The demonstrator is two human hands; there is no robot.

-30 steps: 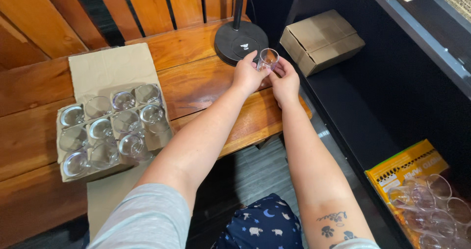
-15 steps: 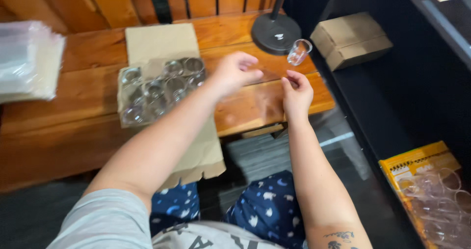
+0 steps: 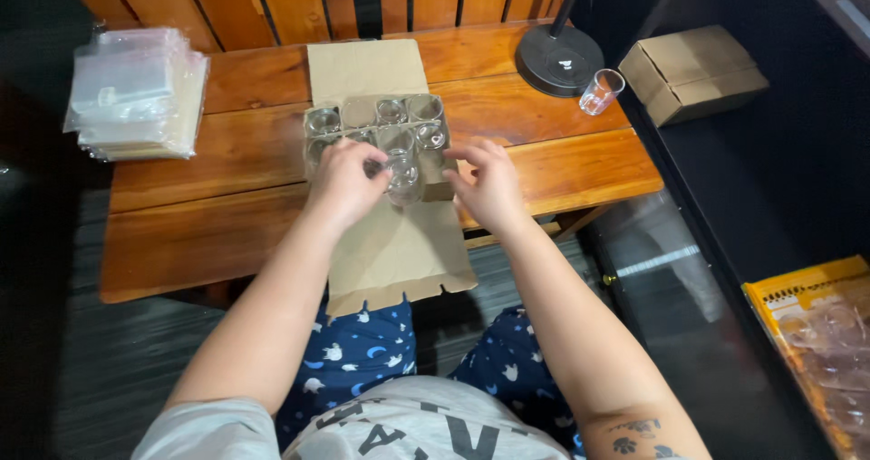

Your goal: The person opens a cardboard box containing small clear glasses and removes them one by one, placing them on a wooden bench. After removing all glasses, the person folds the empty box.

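Observation:
An open cardboard box [image 3: 366, 113] with several small clear glasses [image 3: 391, 110] in its cells lies on the wooden table [image 3: 227, 197]. My left hand [image 3: 347, 181] is curled over the box's front row, its fingers closed on a small glass [image 3: 402, 178]. My right hand [image 3: 487, 184] is beside it at the box's front right corner, fingers spread and touching the cardboard. One single glass [image 3: 601, 91] stands apart at the right, next to a round black lamp base [image 3: 559, 58].
A stack of clear plastic bags [image 3: 136, 93] lies at the table's left end. A closed cardboard box [image 3: 693, 70] sits on a dark shelf to the right. A yellow pack of glasses [image 3: 816, 333] is at the lower right. The box flap [image 3: 399, 251] hangs over the table's front edge.
Both hands left the single glass standing by the lamp base and moved left to the box of glasses. The left hand now grips a glass there. The view swung left.

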